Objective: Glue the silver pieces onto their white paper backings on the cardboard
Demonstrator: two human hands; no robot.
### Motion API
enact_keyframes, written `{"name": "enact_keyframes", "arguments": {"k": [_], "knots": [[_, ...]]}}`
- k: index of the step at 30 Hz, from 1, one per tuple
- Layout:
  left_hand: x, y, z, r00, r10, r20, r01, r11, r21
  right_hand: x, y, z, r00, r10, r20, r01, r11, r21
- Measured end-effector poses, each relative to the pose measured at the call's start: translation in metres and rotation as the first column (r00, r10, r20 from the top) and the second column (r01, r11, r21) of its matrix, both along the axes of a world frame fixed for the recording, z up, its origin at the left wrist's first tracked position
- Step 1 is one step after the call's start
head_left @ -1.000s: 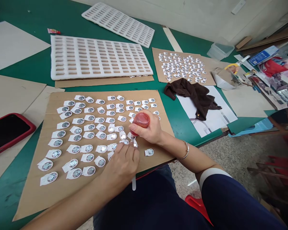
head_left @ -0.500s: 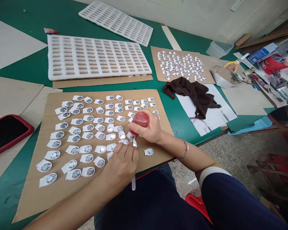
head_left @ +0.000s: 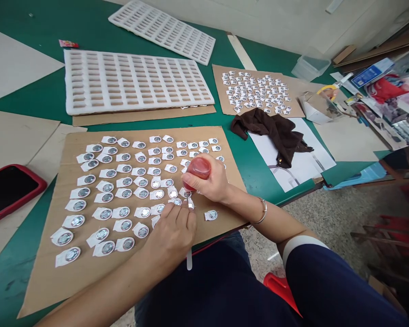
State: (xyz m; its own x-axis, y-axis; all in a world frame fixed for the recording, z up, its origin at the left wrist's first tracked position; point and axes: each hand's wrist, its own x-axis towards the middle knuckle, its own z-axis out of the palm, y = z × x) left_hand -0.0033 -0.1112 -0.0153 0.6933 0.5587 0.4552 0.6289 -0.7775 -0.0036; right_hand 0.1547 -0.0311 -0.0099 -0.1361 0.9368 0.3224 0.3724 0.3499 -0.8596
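Note:
My right hand (head_left: 214,179) is wrapped round a soft red squeeze bottle (head_left: 199,168), with its thin tip pointing down to the cardboard sheet (head_left: 41,277). Just below that tip my left hand (head_left: 175,227) is closed, fingertips down among the small white tabs. A slim pale metal tool (head_left: 189,261), its kind unclear, sticks out from under the left hand toward my lap. Rows of white tabs with round silver pieces, such as one tab (head_left: 68,256) at the near left, cover the sheet. One tab (head_left: 211,215) lies apart, right of my left hand. My fingers hide the tabs beneath them.
Two white foam trays with slots, one nearer tray (head_left: 136,84) and one farther tray (head_left: 163,32), lie at the back. Right of them is a second cardboard sheet (head_left: 221,102) of tabs. A brown cloth (head_left: 269,134) lies on white paper; a red-cased phone (head_left: 13,193) is at left.
The whole view has shifted very slightly to the left. Both hands stay at the same spot on the sheet, the bottle still gripped.

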Motion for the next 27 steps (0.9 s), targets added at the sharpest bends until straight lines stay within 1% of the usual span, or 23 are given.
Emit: {"name": "enact_keyframes", "arguments": {"k": [6,15,21,27], "knots": [[0.0002,0.0021,0.002,1.0,-0.017,0.01,0.017,0.999,0.029,-0.0007,0.0003,0.0014,1.0,-0.005,-0.005,0.005,1.0,0.015],[-0.0007,0.0024,0.0001,1.0,-0.022,0.01,0.022,0.999,0.042,-0.0012,0.0016,-0.0008,0.999,-0.022,-0.029,0.025,0.996,0.089],[-0.0011,0.0021,-0.0013,1.0,-0.019,0.014,0.019,1.0,0.017,-0.0004,0.0016,-0.0012,1.0,-0.014,-0.023,0.016,0.994,0.105],[-0.0015,0.0011,-0.0005,1.0,-0.028,0.003,0.029,0.999,-0.024,-0.0003,0.0019,-0.0013,0.998,-0.062,0.028,0.06,0.995,0.082]]}}
